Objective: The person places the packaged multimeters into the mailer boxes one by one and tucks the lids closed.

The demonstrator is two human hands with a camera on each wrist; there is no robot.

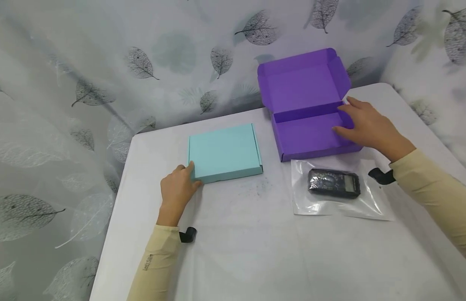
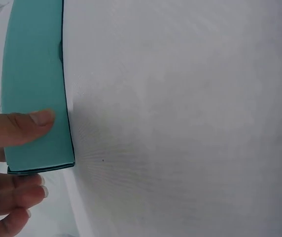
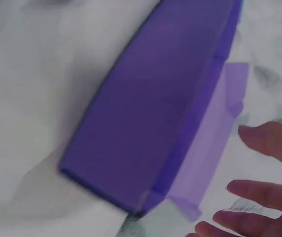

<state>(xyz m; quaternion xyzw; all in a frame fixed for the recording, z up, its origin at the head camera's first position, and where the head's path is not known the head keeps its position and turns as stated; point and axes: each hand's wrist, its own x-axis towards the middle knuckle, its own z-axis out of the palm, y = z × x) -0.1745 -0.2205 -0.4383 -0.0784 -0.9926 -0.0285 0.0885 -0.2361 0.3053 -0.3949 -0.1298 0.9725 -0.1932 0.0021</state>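
A closed teal cardboard box (image 1: 223, 152) lies on the table, with my left hand (image 1: 178, 186) at its front left corner. In the left wrist view my thumb (image 2: 41, 118) presses on the teal box's front side (image 2: 32, 74), and my other fingers lie around its short end. The purple box (image 1: 306, 136) stands with its lid (image 1: 300, 85) raised, and nothing shows inside it. My right hand (image 1: 368, 125) hovers by that box's right side, fingers spread and holding nothing. In front of it lies a digital multimeter (image 1: 332, 183) in a clear plastic bag (image 1: 302, 205).
All of this sits on a white-covered table (image 1: 248, 251). A leaf-patterned curtain (image 1: 172, 62) hangs behind the table and along its sides. The raised purple lid stands close to the curtain. A small black wrist camera (image 1: 381, 175) on my right sleeve is near the bag.
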